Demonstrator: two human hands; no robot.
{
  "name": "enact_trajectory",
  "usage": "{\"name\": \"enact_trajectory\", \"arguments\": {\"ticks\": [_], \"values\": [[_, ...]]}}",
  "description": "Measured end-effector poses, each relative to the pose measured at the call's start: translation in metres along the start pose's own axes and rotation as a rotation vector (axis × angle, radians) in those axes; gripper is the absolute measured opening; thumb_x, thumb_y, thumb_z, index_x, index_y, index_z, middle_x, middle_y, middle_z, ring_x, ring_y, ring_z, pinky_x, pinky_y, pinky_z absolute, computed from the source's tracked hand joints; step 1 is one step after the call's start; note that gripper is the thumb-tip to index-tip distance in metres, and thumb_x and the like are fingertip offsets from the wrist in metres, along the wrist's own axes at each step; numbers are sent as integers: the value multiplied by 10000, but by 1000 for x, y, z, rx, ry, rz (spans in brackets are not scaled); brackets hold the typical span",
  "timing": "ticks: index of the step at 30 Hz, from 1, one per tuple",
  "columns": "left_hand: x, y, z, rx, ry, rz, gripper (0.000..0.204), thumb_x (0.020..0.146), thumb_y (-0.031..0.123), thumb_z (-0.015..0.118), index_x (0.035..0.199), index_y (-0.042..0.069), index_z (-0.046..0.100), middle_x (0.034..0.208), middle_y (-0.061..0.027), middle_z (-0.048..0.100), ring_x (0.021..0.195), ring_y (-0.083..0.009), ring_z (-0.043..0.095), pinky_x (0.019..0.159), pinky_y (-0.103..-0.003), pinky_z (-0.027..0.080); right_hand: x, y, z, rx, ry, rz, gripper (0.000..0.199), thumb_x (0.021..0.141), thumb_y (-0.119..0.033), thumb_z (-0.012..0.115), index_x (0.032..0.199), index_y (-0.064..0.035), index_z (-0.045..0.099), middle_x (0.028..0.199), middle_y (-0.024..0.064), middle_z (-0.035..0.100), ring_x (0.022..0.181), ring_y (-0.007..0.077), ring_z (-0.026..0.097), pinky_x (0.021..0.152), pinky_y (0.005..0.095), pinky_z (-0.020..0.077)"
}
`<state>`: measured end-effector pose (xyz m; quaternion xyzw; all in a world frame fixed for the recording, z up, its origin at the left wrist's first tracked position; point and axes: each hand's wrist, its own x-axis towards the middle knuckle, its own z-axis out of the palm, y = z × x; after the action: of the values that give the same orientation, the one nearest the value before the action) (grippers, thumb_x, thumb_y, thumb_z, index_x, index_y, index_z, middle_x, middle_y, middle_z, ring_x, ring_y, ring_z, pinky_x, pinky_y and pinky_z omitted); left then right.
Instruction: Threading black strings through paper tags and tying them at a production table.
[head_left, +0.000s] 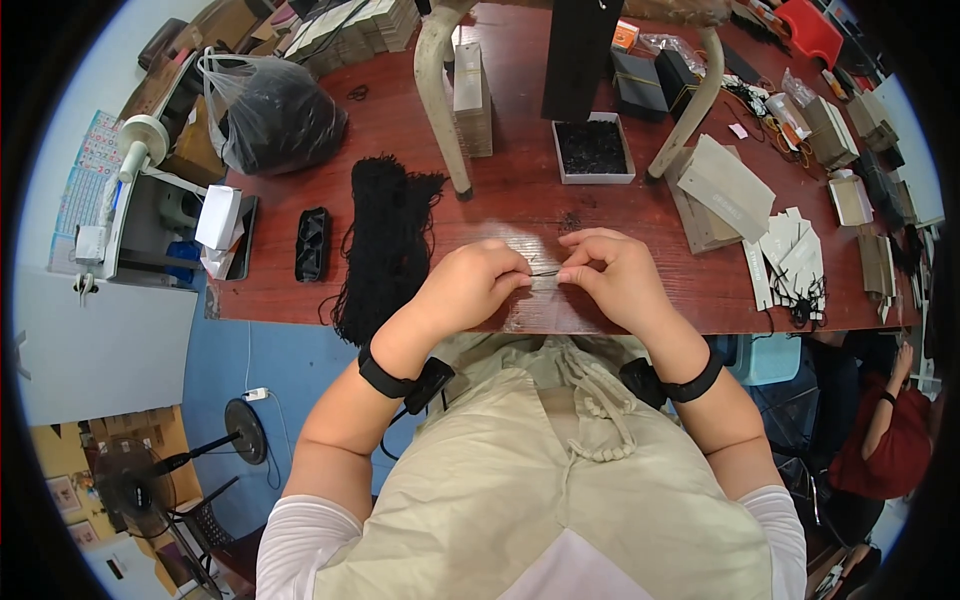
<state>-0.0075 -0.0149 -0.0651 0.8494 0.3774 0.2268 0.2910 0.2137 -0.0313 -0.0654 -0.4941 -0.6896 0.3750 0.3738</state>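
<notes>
Near the front edge of the reddish-brown table (270, 295), my left hand (468, 284) and my right hand (622, 280) face each other a short way apart. A thin black cord (543, 273) stretches between them, pinched in the fingertips of both. The cord's ends are hidden by the fingers. Left of my left hand lies a thick bundle of black cords (385, 235), its lower end at the table's edge. Beyond my right hand stands a shallow white box (600, 180) holding many small black pieces.
Pale metal legs (434, 90) of a stand rise behind my hands. Left are a black tray (312, 245) and a bulging plastic bag (270, 115). Grey card stacks (715, 195) and white cards with cords (790, 255) lie right. Another person (890, 440) sits at far right.
</notes>
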Motion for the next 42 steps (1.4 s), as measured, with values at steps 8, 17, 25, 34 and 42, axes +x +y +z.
{"name": "enact_trajectory", "arguments": {"ticks": [8,17,25,34,42], "values": [[-21,-18,-16,149,-35,-105,99,760,114,693,811,35,661,805,-107,635,773,-298,609,676,-368,487,0,8,-48,596,29,176,38,903,-77,558,927,-49,549,677,46,605,588,95,563,541,210,444],[20,26,-15,-19,219,175,386,773,69,690,1140,37,576,989,-127,619,806,-254,629,746,-335,497,0,-38,-81,1073,-208,169,222,941,-137,485,1088,15,552,943,187,666,786,257,678,613,299,541],[64,28,6,-1138,-383,-494,436,968,436,440,1002,32,600,886,-99,640,825,-192,624,752,-305,514,-10,-66,-56,639,-509,19,77,832,8,632,903,32,650,860,118,697,762,149,649,681,268,515],[64,-7,-17,-1717,334,-698,206,994,264,447,994,64,495,651,29,361,547,-73,300,498,-206,290,-22,-43,-55,537,-836,40,155,865,-20,597,1001,32,649,982,129,687,904,178,658,746,289,521],[37,15,-8,-1043,88,-425,306,1012,283,382,916,56,563,666,60,392,560,-34,304,496,-185,268,2,-30,-45,732,-230,269,174,923,-58,538,1069,23,590,989,123,672,941,196,660,719,255,533]]}}
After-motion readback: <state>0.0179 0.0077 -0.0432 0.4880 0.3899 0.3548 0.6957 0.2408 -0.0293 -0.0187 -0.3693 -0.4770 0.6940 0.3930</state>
